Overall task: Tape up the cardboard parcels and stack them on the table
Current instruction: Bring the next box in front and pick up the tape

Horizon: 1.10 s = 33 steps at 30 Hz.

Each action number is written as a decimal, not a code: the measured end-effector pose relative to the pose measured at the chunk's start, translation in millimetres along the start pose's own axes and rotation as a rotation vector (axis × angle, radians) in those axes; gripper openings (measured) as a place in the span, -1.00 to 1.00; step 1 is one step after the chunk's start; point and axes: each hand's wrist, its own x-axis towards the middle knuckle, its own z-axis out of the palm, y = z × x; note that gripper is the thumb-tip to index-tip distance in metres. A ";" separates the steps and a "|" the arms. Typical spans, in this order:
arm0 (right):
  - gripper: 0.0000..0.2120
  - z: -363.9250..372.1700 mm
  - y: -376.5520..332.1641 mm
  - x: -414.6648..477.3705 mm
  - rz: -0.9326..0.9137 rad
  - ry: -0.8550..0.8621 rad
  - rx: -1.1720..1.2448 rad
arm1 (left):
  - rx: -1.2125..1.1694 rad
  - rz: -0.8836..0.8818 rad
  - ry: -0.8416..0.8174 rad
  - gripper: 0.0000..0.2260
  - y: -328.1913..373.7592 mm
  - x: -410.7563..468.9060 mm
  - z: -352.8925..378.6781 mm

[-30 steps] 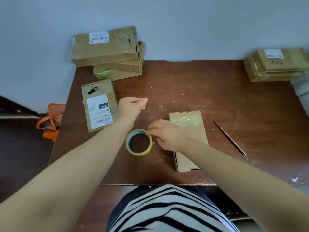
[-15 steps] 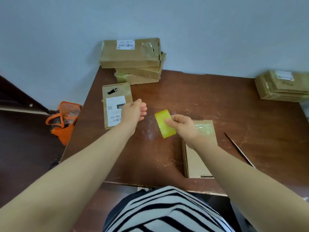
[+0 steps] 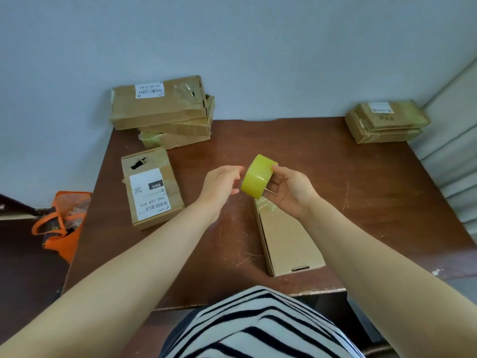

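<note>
Here the right hand point(image 3: 291, 192) grips the tape roll point(image 3: 258, 180) above the worktop point(image 3: 374, 202). The left hand point(image 3: 222, 182) has its fingers curled just beside the roll; contact unclear. The plain parcel point(image 3: 289, 239) lies at 5 o'clock. A poorly picked tape end could tear narrow or stick back.

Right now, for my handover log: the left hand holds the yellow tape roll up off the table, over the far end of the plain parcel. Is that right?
Not the left. The head view shows the right hand holding the yellow tape roll; the left hand is beside it. The roll is up off the table, over the far end of the plain parcel.
</note>
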 end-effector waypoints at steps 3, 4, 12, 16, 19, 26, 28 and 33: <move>-0.85 -1.4 -0.6 3.0 -0.040 0.019 0.074 | -0.030 0.014 0.127 -0.91 -4.7 2.7 1.2; -0.86 -1.7 -0.5 4.2 -0.057 0.026 0.091 | -0.049 -0.010 0.169 -0.93 -4.6 4.4 1.9; -0.88 2.2 3.8 8.0 -0.181 0.038 -0.035 | -0.284 -0.175 0.120 -0.82 13.1 2.0 20.3; -0.73 4.0 4.9 10.1 -0.208 0.060 -0.051 | -0.381 -0.200 0.161 -0.88 20.5 3.1 27.8; -0.90 6.3 6.3 8.1 -0.199 0.059 -0.054 | -0.392 -0.208 0.161 -0.96 21.6 3.5 33.0; -0.92 3.2 9.9 -0.6 -0.183 0.051 -0.121 | -0.253 -0.122 0.200 -0.96 18.3 9.0 37.0; -0.92 -3.8 6.6 -6.3 -0.174 0.196 -0.267 | -0.048 0.018 0.194 -0.95 17.7 13.2 31.8; -0.79 -29.5 -2.7 -21.0 -0.606 0.607 -0.593 | 0.196 0.181 0.058 -0.93 23.6 23.8 23.4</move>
